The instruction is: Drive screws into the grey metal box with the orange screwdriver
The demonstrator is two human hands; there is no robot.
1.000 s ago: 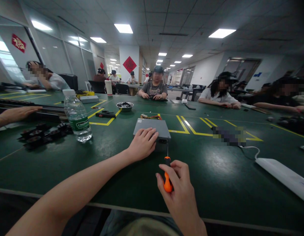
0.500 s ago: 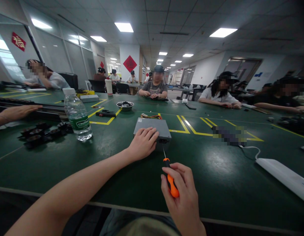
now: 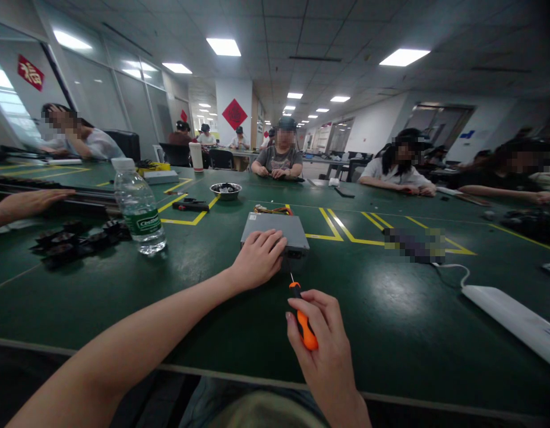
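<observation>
A grey metal box (image 3: 284,229) with a socket on its near side and coloured wires (image 3: 275,209) behind it lies on the green table (image 3: 221,333). My left hand (image 3: 260,257) rests on the box's top near its front edge, fingers lying flat and slightly bent. In my right hand (image 3: 322,333) is an orange and black screwdriver (image 3: 307,330), held between thumb and fingers. Its thin shaft points up and toward the box's near side. Whether the tip touches the box is hard to tell.
A water bottle (image 3: 144,217) and black parts (image 3: 65,244) are on the left. A metal bowl (image 3: 225,191) sits behind the box. On the right lies a white power strip (image 3: 511,315). Another person's hand (image 3: 34,205) reaches in from the left; people sit around the table.
My right hand and the screwdriver have moved slightly left and up, and less of its shaft shows. My left hand stays on the box.
</observation>
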